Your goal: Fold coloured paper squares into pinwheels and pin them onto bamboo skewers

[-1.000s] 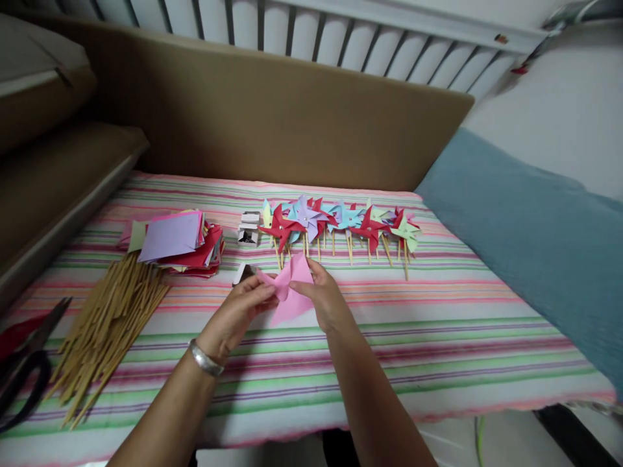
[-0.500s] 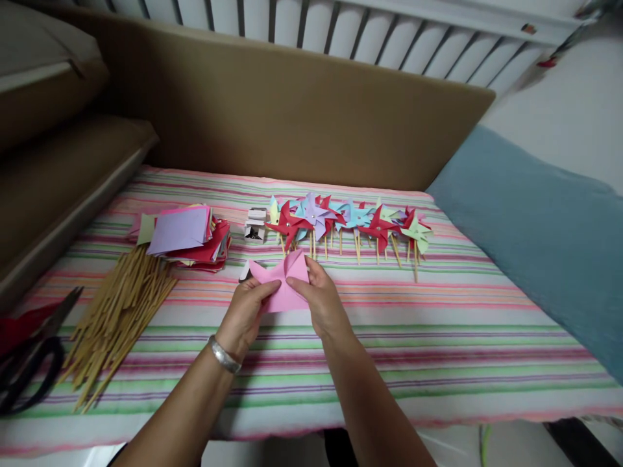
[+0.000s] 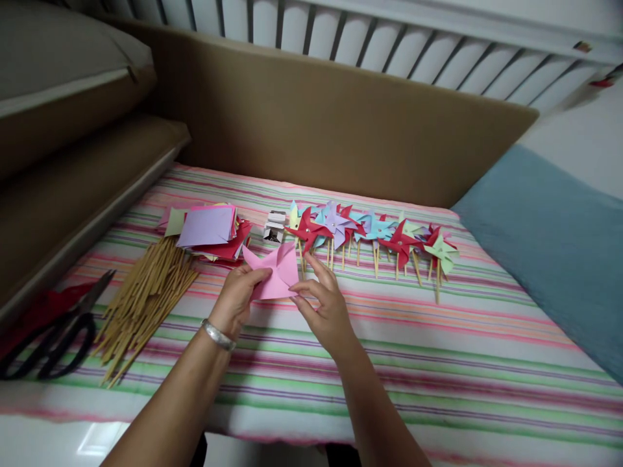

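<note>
Left hand [image 3: 237, 293] pinches the pink paper [image 3: 280, 280]; right hand [image 3: 329, 311] seemingly grips its lower corner. Bend gently; avoid creasing it.

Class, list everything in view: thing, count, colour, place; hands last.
paper sheet: one, pink, in both hands
paper stack: one, mixed, left of carton
sticks: many, tan, front left
pinwheels: many, mixed, right of carton
carton: one, whitish, beside pinwheels
scissors: one, dark, far left
red item: one, red, by scissors
striped cloth: one, multicoloured, underneath
board: one, brown, behind cloth
bundles: two, brownish, upper left
slats: many, white, top
panel: one, blue, right
wall: one, white, right
bracelet: one, silver, left wrist
left hand: one, bare, sheet's left
right hand: one, bare, sheet's right
</note>
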`<state>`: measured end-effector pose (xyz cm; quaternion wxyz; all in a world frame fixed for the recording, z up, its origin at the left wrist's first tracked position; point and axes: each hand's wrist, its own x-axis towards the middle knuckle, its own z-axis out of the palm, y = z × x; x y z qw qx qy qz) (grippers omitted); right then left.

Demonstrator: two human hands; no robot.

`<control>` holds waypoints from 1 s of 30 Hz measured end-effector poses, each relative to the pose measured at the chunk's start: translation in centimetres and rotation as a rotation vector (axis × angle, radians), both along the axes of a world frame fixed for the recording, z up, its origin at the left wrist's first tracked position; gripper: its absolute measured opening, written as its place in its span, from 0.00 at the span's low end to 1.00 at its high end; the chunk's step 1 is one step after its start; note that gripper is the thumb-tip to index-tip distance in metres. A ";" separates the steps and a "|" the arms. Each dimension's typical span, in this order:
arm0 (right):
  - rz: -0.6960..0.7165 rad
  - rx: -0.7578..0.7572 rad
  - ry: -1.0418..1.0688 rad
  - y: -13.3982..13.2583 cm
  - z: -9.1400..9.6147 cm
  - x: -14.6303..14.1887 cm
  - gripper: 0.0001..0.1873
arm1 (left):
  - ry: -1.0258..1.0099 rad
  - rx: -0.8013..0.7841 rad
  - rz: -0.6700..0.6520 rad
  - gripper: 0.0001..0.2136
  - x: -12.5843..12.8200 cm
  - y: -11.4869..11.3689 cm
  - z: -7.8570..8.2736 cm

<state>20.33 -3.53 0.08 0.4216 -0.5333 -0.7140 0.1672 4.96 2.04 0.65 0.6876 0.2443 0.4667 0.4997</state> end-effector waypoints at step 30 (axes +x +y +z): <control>-0.271 -0.218 0.207 0.5 -0.7 -0.3 0.03 | 0.127 0.053 -0.254 0.09 1.9 -1.5 -1.0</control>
